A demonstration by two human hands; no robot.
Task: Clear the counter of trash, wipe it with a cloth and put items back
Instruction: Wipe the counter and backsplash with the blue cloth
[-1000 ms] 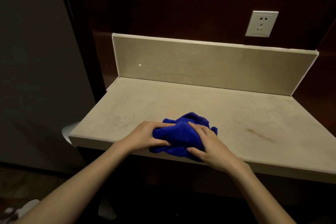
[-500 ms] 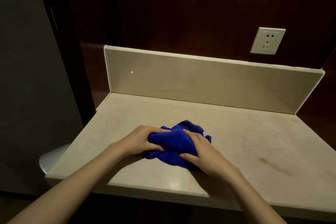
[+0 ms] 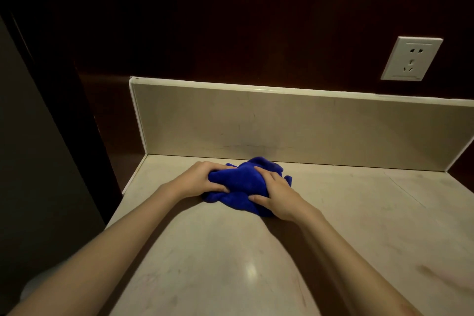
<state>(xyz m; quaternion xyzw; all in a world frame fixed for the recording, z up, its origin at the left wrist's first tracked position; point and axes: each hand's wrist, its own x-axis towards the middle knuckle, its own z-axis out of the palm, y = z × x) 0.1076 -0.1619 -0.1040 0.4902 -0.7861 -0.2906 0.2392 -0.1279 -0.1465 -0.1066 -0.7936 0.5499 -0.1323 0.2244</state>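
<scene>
Head cam, dim light. Blue microfiber cloth (image 3: 239, 185) sits bunched on the beige stone counter (image 3: 218, 259), at the far side, its far edge close to the base of the backsplash (image 3: 282, 126); can't tell if it touches it. Cloth is left of the counter's centre, crumpled in folds, not spread flat.

Left hand (image 3: 198, 178) is on the cloth's left side: thumb runs along the lower left edge of the bundle, fingers curl over its top, gripping a fold. Fingertips are partly buried in fabric, so spacing between them can't be read.

Right hand (image 3: 275, 194) is on the cloth's right side, palm down: index finger lies across the top of the bundle, thumb presses the near edge, the other fingers curl around the right flank. Fingers are slightly apart, not splayed. Both hands hold the cloth down onto the counter.

Both forearms are bare and reach in from the bottom corners, casting dark shadows on the stone between them.

Counter surface: a bright glare spot (image 3: 250, 270) near the front, faint scuffs and a brownish streak (image 3: 433, 273) at the far right. A thin seam line (image 3: 405, 192) runs diagonally across the right part.

Backsplash is the same beige stone with a pale top edge. Above it is dark wood panelling with a white wall socket (image 3: 411, 58) at upper right. Dark door frame and grey wall at left.
</scene>
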